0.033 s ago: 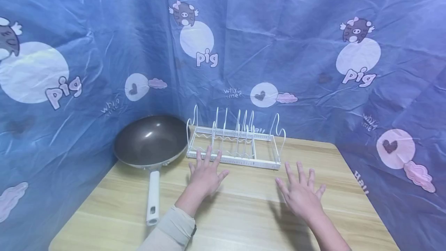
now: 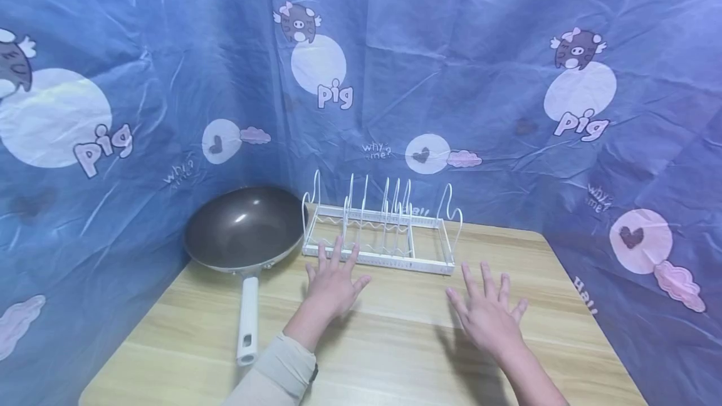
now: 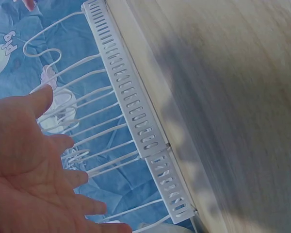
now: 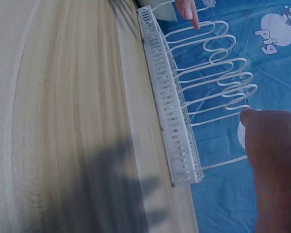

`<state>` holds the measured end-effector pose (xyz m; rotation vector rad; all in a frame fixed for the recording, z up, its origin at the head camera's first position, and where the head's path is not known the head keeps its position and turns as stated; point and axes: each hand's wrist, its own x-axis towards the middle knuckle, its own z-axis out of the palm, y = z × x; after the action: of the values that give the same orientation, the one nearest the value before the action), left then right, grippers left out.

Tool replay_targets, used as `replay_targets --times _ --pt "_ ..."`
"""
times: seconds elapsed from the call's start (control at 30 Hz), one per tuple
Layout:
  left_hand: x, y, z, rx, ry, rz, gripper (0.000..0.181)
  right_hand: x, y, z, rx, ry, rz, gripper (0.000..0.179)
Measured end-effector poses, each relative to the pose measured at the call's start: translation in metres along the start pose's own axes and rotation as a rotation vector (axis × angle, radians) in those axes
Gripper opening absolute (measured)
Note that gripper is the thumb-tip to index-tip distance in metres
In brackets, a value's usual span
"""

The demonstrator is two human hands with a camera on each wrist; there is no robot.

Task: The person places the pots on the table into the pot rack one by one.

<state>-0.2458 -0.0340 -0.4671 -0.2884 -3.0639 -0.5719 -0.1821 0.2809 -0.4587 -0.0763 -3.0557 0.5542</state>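
Note:
My left hand [image 2: 331, 286] is spread with straight fingers over the table, its fingertips overlapping the front rail of a white wire rack [image 2: 376, 260] in the head view. My right hand [image 2: 489, 318], also spread and holding nothing, hovers to the right, in front of the rack's right end. Upright wire loops stand along the rack, with a wider gap toward its right end. Left of the rack sits a dark-lined wok [image 2: 248, 227], its white handle [image 2: 247, 324] pointing toward me. The left wrist view shows the palm and the rack's slotted rail [image 3: 131, 99]; the right wrist view shows the thumb [image 4: 247, 116].
The light wood-grain table [image 2: 395, 343] carries the wok and rack. Blue curtains [image 2: 485, 11] printed with pigs and clouds close in the back and both sides, right behind the rack. Hand shadows fall on the tabletop.

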Motion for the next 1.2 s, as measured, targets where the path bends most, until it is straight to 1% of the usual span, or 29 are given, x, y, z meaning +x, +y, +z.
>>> replay_targets --times 0.17,0.27,0.33,0.43,0.6,0.73,0.83,0.97,1.07,1.2 --pt "0.001 0.0 0.001 0.001 -0.002 -0.002 0.078 0.0 0.002 0.001 0.005 -0.005 0.01 0.086" --pt "0.0 0.003 0.002 0.023 0.009 -0.019 0.077 -0.001 0.002 0.001 0.004 -0.006 0.012 0.087" --pt "-0.001 0.007 0.001 0.031 0.02 -0.024 0.077 -0.001 -0.001 0.001 0.0 -0.006 0.01 0.087" --pt "-0.004 0.016 -0.002 0.052 0.02 -0.027 0.077 0.001 -0.006 0.003 -0.009 -0.022 0.01 0.087" --pt "-0.013 0.028 -0.012 0.077 0.014 -0.029 0.079 0.003 -0.019 0.008 -0.017 -0.042 0.001 0.082" --pt "-0.024 0.032 -0.027 0.098 0.002 -0.025 0.081 0.004 -0.03 0.009 -0.011 -0.028 -0.021 0.08" --pt "-0.033 0.033 -0.042 0.109 0.006 -0.034 0.08 0.006 -0.039 0.01 -0.009 -0.021 -0.046 0.081" --pt "-0.042 0.032 -0.062 0.123 0.018 -0.045 0.078 0.01 -0.049 0.011 -0.009 -0.013 -0.075 0.082" --pt "-0.049 0.026 -0.075 0.137 0.015 -0.059 0.078 0.013 -0.057 0.014 -0.002 -0.015 -0.093 0.083" --pt "-0.06 0.009 -0.094 0.14 -0.01 -0.103 0.079 0.016 -0.071 0.019 0.006 -0.036 -0.115 0.085"
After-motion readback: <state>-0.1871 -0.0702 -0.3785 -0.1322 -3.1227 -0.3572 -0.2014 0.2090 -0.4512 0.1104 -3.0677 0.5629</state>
